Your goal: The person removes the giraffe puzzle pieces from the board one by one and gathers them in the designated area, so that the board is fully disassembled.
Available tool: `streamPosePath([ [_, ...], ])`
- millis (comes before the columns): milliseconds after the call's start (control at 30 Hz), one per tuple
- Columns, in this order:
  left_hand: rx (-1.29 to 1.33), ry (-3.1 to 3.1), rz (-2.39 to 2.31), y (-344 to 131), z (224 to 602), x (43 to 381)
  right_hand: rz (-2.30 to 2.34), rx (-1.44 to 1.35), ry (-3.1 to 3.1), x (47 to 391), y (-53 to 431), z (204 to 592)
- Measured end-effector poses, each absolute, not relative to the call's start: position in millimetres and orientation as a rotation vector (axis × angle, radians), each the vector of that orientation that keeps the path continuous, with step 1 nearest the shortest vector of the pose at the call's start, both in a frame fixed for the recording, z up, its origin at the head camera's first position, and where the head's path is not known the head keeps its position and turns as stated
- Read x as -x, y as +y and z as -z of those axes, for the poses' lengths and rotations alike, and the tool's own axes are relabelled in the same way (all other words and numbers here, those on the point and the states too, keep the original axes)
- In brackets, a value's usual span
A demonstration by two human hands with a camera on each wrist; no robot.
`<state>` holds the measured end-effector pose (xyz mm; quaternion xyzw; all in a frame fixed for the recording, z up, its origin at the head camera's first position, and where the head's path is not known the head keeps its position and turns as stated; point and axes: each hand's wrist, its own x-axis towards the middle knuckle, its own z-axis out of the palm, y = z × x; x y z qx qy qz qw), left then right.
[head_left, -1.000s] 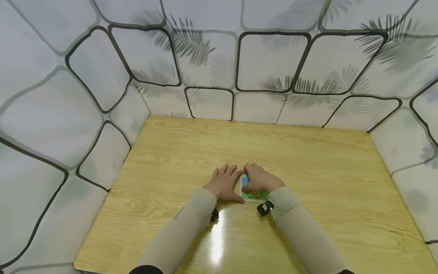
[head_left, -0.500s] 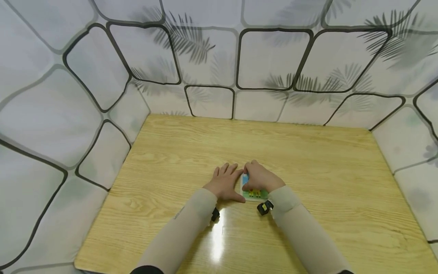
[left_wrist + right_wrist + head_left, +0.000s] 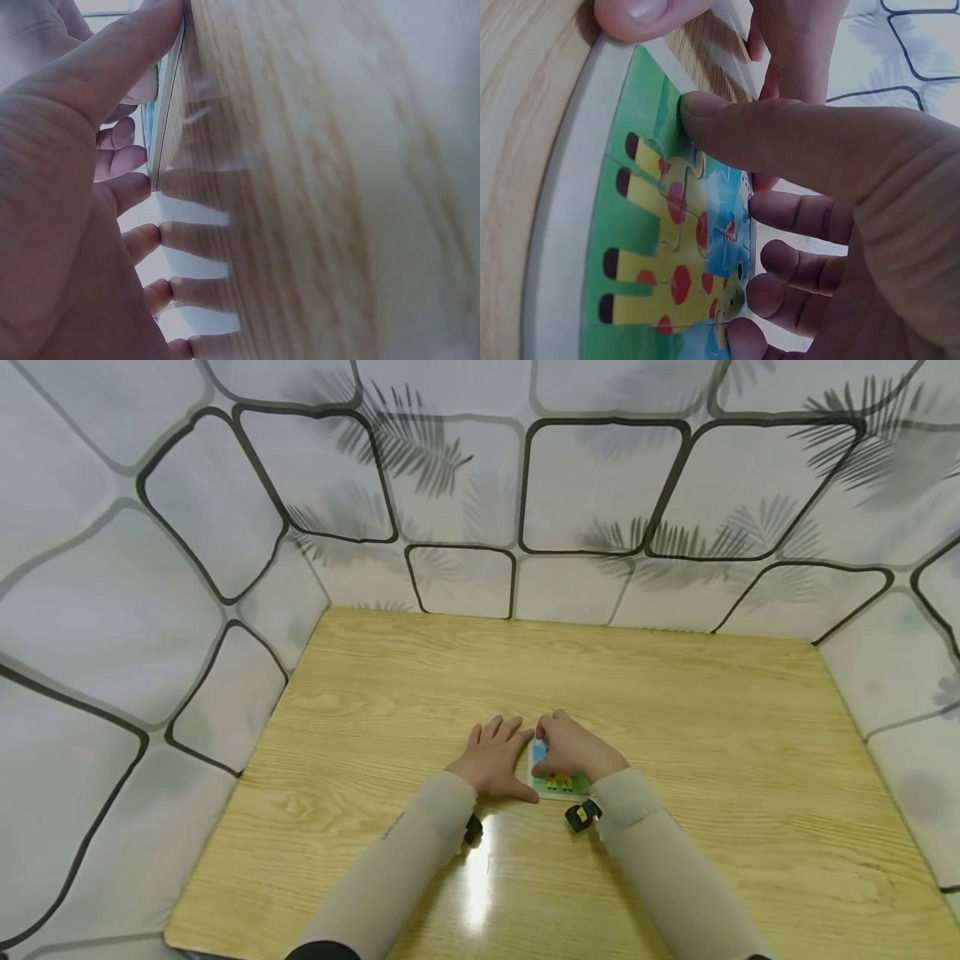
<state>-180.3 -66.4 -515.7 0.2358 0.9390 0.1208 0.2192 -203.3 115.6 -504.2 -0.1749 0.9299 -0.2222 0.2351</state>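
Note:
A small jigsaw puzzle point(image 3: 564, 785) lies on the table, its interlocked pieces showing a yellow giraffe with red spots on green and blue point(image 3: 634, 285). A pale raised border point(image 3: 547, 270) frames it. My left hand point(image 3: 491, 767) rests spread on the table at the puzzle's left side, thumb and index finger at the border. Over the puzzle, my right hand point(image 3: 576, 752) touches the picture with its thumb point(image 3: 705, 112). The other right fingers are bent, their tips at the picture's far part. No loose piece shows between thumb and fingers; the hand covers the puzzle's upper right.
The wood-grain table point(image 3: 390, 677) extends around both hands, with a glare patch near its front. Patterned fabric walls point(image 3: 592, 493) enclose it at the back and both sides. A small black wrist camera point(image 3: 582, 816) sits by the right sleeve.
Both hands keep almost the same places around the puzzle. The head view has shifted very slightly.

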Motion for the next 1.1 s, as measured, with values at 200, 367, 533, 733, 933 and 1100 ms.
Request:
streamPosePath([
  [200,-0.653,2.601,-0.345,-67.0,512.3,178.4,0.593,0.484,2.55,204.9,115.1,504.1],
  [367,-0.654,2.597,-0.339,-66.5,512.0,178.0,0.568,0.498,2.538,207.5,114.8,500.7],
  [533,-0.662,2.594,-0.332,-64.7,511.9,177.8,0.557,0.471,2.501,211.8,114.0,499.0],
  [733,-0.654,2.601,-0.331,-64.3,511.3,177.9,0.57,0.439,2.467,212.1,113.9,499.3],
  [933,-0.649,2.59,-0.318,-65.1,514.4,178.9,0.621,0.413,2.493,206.9,114.8,501.0],
  [1100,-0.645,2.597,-0.308,-66.2,514.6,179.7,0.617,0.451,2.523,206.9,115.3,502.8],
])
